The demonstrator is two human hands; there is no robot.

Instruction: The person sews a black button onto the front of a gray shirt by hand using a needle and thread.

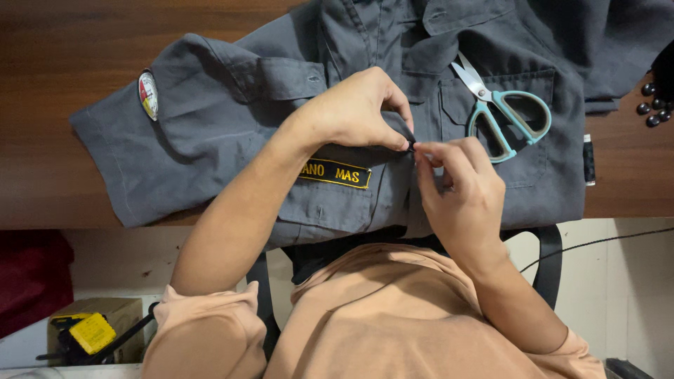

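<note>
Grey shirt [210,133] spread on wooden table [63,42]; L hand [354,109] pinches placket fabric, R hand [460,186] fingertips closed on small dark button [412,145] at shirt front; teal scissors [507,112] lie on shirt, loose buttons [653,105] far right

The shirt [232,119] is showing a dark grey all over. A round patch [147,95] on its sleeve is showing white, red and yellow. A long black patch [335,173] on the front is wearing a yellow edge and yellow letters. The scissors [502,112] are showing light blue-green handles and shiny silver blades. The table [63,49] is looking dark brown, with wood lines running across it. Some small round beads [651,109] at the side are shining black. The person's top [393,316] is looking a soft peach colour. Down in the corner, a yellow and black tool [90,333] is sitting by a brown box [119,312].
</note>
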